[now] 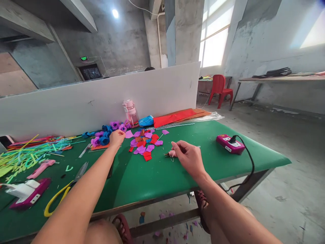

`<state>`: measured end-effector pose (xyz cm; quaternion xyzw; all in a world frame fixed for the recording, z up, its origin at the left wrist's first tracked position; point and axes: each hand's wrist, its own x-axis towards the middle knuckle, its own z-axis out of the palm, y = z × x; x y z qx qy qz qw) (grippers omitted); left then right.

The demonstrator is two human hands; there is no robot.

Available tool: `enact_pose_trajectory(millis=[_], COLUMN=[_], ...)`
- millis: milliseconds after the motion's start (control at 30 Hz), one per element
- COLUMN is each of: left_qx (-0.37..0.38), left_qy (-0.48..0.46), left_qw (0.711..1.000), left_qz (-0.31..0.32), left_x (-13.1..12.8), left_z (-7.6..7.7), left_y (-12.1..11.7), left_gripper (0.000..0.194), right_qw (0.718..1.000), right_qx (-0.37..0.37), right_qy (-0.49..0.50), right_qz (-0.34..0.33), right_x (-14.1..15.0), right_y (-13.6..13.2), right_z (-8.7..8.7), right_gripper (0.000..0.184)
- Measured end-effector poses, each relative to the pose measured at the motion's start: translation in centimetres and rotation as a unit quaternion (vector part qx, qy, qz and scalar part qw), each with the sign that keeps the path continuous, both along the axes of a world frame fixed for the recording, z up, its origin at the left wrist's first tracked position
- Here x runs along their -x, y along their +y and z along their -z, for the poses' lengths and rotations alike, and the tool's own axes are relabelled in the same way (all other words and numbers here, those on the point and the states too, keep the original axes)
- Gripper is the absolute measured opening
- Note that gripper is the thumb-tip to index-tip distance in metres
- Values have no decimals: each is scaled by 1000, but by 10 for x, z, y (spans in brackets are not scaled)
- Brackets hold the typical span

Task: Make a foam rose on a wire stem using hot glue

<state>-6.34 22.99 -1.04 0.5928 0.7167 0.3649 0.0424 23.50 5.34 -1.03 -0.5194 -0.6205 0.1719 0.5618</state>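
My left hand (117,139) is closed in a pinch beside a light purple paper petal (129,134). Whether the fingertips grip that petal or something smaller, I cannot tell. Purple and blue paper flowers (104,140) lie just left of and behind this hand. Between my hands are scattered purple, red, blue and brown petals (141,149). My right hand (189,156) has thumb and fingers pressed together, and what they hold, if anything, is hidden. A pink glue gun (172,154) with a metal tip lies at its fingers, its rear part covered by the hand.
Yellow-handled scissors (73,184), a second pink glue gun (42,168) and a purple power strip (33,195) lie left. Colourful strips (33,154) fill the far left. Another power strip (230,144) with a black cable sits right. A pink bottle (130,112) stands behind.
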Motion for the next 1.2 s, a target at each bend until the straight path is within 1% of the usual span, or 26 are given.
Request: enact_pose_trajectory(millis=[167,267,367,467,600,667,733,833,900,967,1033,1100,1200], left_qx=[-17,-15,-6,10,32,40,46,49,52,61,76,97,130], left_qy=[3,-1,-16,-32,-36,-27,-11,32,64,90,110,123,137], left_qw=[1000,1000,999,997,995,995,996,997,997,992,985,978,969], left_qz=[-14,-24,-42,-66,-84,-82,-77,-47,-2,56,105,139,157], left_x=[9,9,6,-1,-9,-11,-11,-15,-25,-41,-61,-79,-98], left_z=[-3,0,8,20,36,39,38,30,23,19,19,22,25], left_y=[13,22,32,44,60,65,68,67,64,62,60,61,64], left_gripper=[19,22,24,25,24,23,22,20,18,16,16,15,10], right_qw=[999,998,995,991,981,977,974,974,973,971,967,962,953], right_qx=[-9,-15,-27,-36,-22,-13,-8,-14,-28,-47,-69,-96,-132], right_qy=[-32,-61,-87,-101,-127,-138,-144,-147,-149,-155,-165,-179,-202], right_qz=[-1,-7,-30,-83,-146,-163,-172,-172,-173,-176,-183,-185,-181], right_x=[5,11,23,36,49,53,56,59,61,64,66,68,67], right_y=[-4,-8,-15,-23,-31,-33,-33,-32,-32,-32,-34,-36,-38], right_z=[-4,-6,-7,-3,6,9,10,7,5,2,-1,-2,-3], right_gripper=[40,39,37,37,34,31,29,28,28,29,30,30,29])
